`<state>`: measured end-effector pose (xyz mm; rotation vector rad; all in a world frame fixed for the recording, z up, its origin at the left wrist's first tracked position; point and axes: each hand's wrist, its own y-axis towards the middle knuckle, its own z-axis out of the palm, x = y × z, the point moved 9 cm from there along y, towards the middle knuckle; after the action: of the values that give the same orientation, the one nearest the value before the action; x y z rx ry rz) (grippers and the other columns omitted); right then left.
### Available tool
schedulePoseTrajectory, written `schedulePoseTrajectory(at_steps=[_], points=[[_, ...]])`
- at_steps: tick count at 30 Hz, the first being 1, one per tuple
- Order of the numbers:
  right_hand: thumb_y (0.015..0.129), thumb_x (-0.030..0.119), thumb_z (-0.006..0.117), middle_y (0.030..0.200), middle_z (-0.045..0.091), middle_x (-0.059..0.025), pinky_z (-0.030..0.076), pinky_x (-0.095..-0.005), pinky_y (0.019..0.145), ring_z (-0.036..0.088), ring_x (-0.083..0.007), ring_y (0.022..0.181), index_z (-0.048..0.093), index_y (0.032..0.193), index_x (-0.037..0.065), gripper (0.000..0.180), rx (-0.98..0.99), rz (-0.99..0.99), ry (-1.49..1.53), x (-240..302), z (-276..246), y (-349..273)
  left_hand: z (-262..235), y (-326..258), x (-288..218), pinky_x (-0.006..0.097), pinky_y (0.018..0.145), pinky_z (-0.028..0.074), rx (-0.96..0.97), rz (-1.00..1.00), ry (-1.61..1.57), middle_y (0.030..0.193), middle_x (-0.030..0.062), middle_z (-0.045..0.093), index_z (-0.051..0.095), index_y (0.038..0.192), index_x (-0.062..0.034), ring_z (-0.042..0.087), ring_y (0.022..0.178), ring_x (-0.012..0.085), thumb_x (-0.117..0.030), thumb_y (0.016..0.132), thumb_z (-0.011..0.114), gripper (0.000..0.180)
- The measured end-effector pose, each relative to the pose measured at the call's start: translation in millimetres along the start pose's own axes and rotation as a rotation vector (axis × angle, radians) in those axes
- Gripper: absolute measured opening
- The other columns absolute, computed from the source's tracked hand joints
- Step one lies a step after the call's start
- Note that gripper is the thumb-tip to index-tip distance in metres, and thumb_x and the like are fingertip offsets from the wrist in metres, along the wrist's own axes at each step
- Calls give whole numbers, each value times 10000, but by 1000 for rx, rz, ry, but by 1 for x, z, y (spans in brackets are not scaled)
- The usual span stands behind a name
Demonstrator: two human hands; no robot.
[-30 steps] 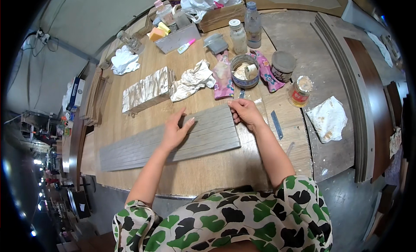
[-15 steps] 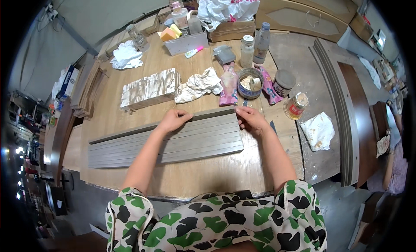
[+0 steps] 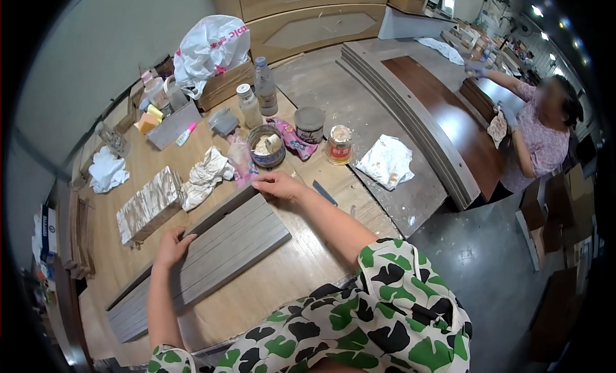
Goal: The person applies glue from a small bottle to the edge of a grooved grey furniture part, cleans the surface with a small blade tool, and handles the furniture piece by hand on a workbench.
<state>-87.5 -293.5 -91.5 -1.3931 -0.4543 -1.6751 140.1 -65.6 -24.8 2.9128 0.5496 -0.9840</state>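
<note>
The grey grooved panel (image 3: 212, 254) lies slanted on the wooden worktable (image 3: 301, 270), in front of the person. The left hand (image 3: 172, 247) rests flat and open on its far long edge, near the middle. The right hand (image 3: 277, 184) holds the upper right corner with bent fingers, closed on the edge. The panel surface looks dry and bare, so I judge the work on it is only at the positioning stage. A bowl of paste (image 3: 266, 145), small tins (image 3: 338, 144) and crumpled rags (image 3: 206, 174) stand just behind, untouched
</note>
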Motion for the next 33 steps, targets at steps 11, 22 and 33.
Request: schedulePoseTrajectory(at_steps=[11,22,33], points=[[806,80,747,908,666,-10,481,-231,689,586,-74,761,669,1066,45,274,-439,-606,-336,162,-58,-181,-22,-14,-210,353,577,428,-194,569,104,719,143,548,629,952,6,526,623,271,-168,822,739,244],[892,149,691,845,648,-19,498,-223,700,596,-77,776,665,1083,6,240,-774,-547,-152,129,-163,-335,77,-2,-329,398,606,454,-123,844,153,710,101,561,606,938,-38,570,675,296,-179,789,749,250],[904,268,642,817,690,-76,561,-265,636,659,-139,709,678,987,9,274,-826,-376,62,116,-175,-338,88,-6,-330,369,602,439,-103,796,136,741,108,545,622,945,-29,542,674,278,-191,805,752,251]])
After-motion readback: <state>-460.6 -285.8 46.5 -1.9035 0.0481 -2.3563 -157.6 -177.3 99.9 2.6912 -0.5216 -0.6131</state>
